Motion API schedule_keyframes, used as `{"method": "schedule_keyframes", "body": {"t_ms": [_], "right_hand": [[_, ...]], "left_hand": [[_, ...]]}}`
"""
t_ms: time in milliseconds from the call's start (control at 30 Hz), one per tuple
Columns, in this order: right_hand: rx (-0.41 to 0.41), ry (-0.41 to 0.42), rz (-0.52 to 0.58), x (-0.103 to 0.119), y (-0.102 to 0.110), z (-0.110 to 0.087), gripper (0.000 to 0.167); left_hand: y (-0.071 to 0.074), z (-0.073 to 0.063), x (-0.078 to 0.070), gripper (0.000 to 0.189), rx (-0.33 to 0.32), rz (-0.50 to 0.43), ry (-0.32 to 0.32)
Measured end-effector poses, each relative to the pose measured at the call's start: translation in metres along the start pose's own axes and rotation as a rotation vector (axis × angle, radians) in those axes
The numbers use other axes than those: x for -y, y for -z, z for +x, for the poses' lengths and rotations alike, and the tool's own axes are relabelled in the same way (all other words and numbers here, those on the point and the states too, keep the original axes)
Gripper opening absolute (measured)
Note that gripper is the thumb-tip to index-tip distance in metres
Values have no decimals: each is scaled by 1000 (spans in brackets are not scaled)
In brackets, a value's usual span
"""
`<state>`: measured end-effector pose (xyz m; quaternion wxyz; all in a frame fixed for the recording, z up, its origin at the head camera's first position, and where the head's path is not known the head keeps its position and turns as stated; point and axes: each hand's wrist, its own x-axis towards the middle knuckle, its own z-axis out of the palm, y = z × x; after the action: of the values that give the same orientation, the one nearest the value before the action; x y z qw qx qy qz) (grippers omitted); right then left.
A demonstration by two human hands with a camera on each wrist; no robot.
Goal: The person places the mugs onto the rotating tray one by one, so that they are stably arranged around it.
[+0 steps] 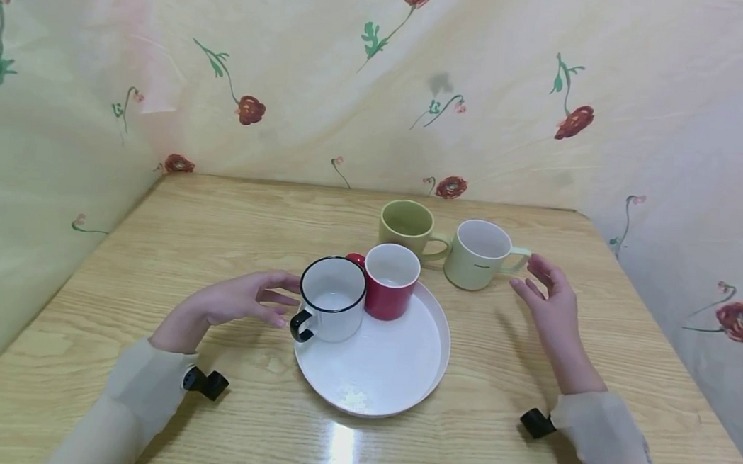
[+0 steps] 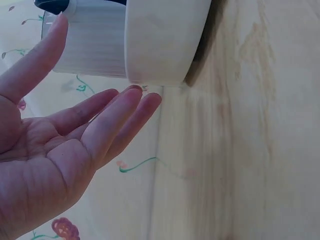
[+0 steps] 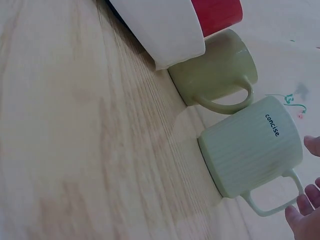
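On a round white tray (image 1: 394, 375) stand a white mug (image 1: 340, 322) with a black rim and black handle, and a red mug (image 1: 388, 300) with a white inside. My left hand (image 1: 242, 299) is beside the white mug, its fingers loosely extended and holding nothing. Behind the tray, to the right, is a pale green mug (image 1: 468, 266) marked "concise" (image 3: 272, 125). My right hand (image 1: 553, 296) is by that mug's handle (image 3: 270, 210), fingers relaxed; whether a fingertip touches it I cannot tell. An olive green mug (image 1: 403, 237) stands left of the pale one.
The wooden table (image 1: 251, 217) carries everything. A cream cloth with printed flowers (image 1: 310, 79) hangs behind it and along both sides. The olive mug's handle (image 3: 227, 107) points toward the pale green mug, very close to it.
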<state>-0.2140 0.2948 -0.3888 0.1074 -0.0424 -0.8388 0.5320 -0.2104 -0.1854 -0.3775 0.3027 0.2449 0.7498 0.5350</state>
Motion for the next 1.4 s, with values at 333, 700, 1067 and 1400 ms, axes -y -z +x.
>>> {"method": "schedule_keyframes", "body": {"t_ms": [333, 700, 1067, 1400], "right_hand": [[29, -42, 5, 3, 1, 6, 72], [198, 53, -32, 4, 2, 14, 81], [181, 58, -78, 2, 1, 23, 72], [82, 55, -195, 3, 2, 21, 54]], "left_hand": [[-3, 7, 5, 70, -3, 13, -4], [-1, 6, 3, 67, -30, 19, 8], [-4, 11, 4, 71, -27, 55, 46], [-4, 10, 5, 72, -36, 60, 75]]}}
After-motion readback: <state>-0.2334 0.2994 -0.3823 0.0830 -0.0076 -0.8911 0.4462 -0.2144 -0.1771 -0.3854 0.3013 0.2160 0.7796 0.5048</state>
